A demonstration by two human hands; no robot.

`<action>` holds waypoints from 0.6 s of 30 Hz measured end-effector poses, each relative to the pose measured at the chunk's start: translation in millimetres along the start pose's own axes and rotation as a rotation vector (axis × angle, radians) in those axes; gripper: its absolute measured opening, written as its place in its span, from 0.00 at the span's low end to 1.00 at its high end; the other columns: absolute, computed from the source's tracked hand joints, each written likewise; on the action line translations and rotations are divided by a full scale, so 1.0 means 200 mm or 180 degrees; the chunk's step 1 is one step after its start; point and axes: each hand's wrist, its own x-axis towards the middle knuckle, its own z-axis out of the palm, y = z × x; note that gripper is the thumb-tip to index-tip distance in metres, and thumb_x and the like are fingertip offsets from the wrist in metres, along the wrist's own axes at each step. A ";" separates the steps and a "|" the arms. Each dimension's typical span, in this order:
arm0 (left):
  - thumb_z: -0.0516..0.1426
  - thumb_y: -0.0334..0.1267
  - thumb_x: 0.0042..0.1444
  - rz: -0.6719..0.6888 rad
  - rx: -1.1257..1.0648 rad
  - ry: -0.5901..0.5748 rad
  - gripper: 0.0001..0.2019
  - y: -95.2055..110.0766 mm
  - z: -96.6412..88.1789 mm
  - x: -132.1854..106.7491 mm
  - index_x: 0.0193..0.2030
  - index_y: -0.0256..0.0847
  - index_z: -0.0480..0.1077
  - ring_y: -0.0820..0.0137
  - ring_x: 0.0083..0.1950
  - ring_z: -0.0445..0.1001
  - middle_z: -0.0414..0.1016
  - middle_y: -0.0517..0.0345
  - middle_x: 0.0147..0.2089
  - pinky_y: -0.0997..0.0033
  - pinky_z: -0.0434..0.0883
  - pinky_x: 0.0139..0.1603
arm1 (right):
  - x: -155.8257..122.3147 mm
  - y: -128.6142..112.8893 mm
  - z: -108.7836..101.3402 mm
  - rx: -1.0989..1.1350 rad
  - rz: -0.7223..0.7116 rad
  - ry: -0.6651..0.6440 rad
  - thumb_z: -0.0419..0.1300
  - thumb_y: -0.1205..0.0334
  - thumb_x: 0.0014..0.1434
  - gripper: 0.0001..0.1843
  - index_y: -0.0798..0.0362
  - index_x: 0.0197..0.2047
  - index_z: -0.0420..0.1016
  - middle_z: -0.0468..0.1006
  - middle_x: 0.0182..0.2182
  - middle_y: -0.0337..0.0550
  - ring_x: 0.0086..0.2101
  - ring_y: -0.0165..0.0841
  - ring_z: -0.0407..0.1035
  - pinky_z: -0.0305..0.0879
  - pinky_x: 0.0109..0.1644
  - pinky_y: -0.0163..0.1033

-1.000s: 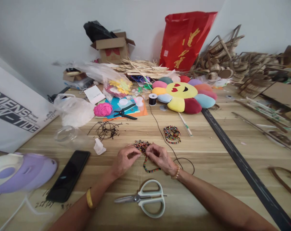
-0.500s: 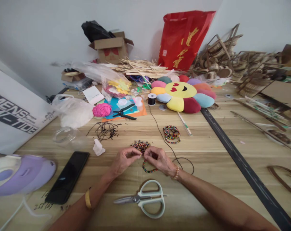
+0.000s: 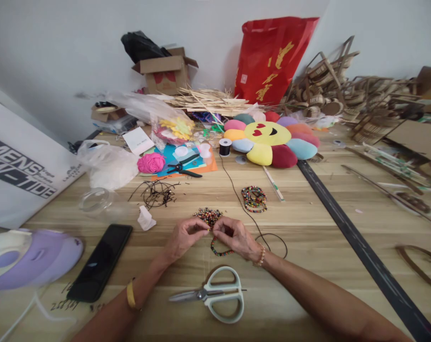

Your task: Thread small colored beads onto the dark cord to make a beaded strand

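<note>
Multicoloured bead strand (image 3: 219,253) curves close beside the right fingers (image 3: 225,238).

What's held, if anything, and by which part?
Right hand: apparently the beaded strand, pinched near one end. Left hand: fingertips pinched; whatever's between them is too small to tell.

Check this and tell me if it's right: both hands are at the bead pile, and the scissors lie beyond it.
One thing is wrong: the head view shows the scissors lying on the near side of the bead pile, not beyond it. The rest stands.
</note>
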 end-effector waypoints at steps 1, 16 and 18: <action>0.61 0.36 0.49 0.0018 0.0009 -0.0010 0.05 0.00 0.00 0.00 0.31 0.36 0.76 0.69 0.34 0.74 0.78 0.55 0.31 0.71 0.70 0.38 | 0.00 0.00 0.00 -0.0016 -0.0006 0.0006 0.57 0.60 0.57 0.09 0.56 0.30 0.70 0.67 0.22 0.36 0.22 0.25 0.57 0.54 0.25 0.30; 0.61 0.36 0.50 0.0165 0.0079 -0.0086 0.06 0.01 0.01 0.00 0.31 0.36 0.76 0.69 0.34 0.73 0.77 0.54 0.31 0.72 0.69 0.37 | 0.00 0.01 0.00 0.0012 -0.0005 -0.0050 0.58 0.57 0.58 0.10 0.56 0.31 0.70 0.68 0.23 0.36 0.23 0.25 0.57 0.53 0.25 0.30; 0.61 0.36 0.49 0.0142 0.0045 -0.0113 0.06 0.01 0.01 0.00 0.30 0.36 0.76 0.69 0.33 0.73 0.77 0.54 0.30 0.72 0.69 0.36 | 0.00 0.01 0.00 0.0046 0.0000 -0.0085 0.58 0.57 0.58 0.11 0.56 0.32 0.70 0.68 0.23 0.36 0.23 0.25 0.57 0.53 0.25 0.30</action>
